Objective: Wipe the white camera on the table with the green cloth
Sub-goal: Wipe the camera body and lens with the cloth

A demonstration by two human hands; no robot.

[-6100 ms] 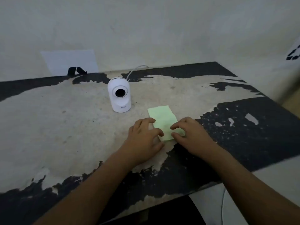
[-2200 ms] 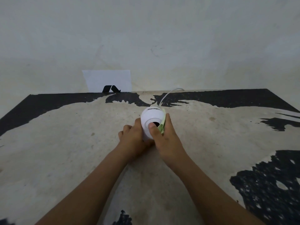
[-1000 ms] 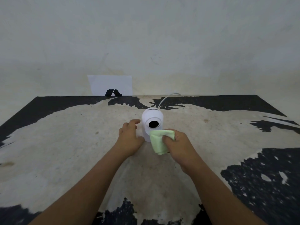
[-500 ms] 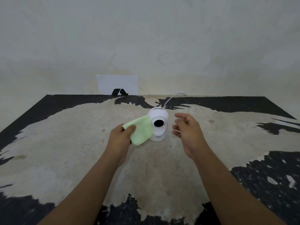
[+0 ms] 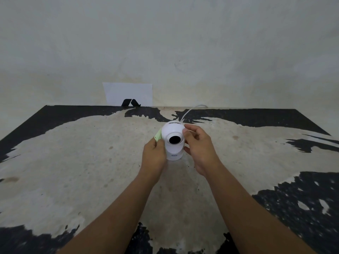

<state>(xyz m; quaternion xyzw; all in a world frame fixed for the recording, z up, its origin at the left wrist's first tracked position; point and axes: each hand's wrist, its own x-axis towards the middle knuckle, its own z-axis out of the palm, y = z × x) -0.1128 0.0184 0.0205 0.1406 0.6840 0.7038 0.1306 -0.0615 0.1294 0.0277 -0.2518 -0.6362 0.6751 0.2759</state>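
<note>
The white camera (image 5: 173, 142) stands upright on the worn table (image 5: 91, 162), its round black lens facing me. My left hand (image 5: 154, 155) presses the green cloth (image 5: 158, 135) against the camera's left side; only a small strip of cloth shows above my fingers. My right hand (image 5: 199, 147) grips the camera's right side, thumb and fingertips on the dome. A white cable (image 5: 190, 111) runs from behind the camera toward the wall.
A white sheet with a black mark (image 5: 128, 95) leans on the wall behind the table's far edge. The tabletop is peeling, black and beige, and reaches the wall at the back. Nothing else lies near the camera.
My left hand has brought the cloth from in front of the camera onto its left side. My right hand, open and apart half a second ago, has closed on the camera's right side.
</note>
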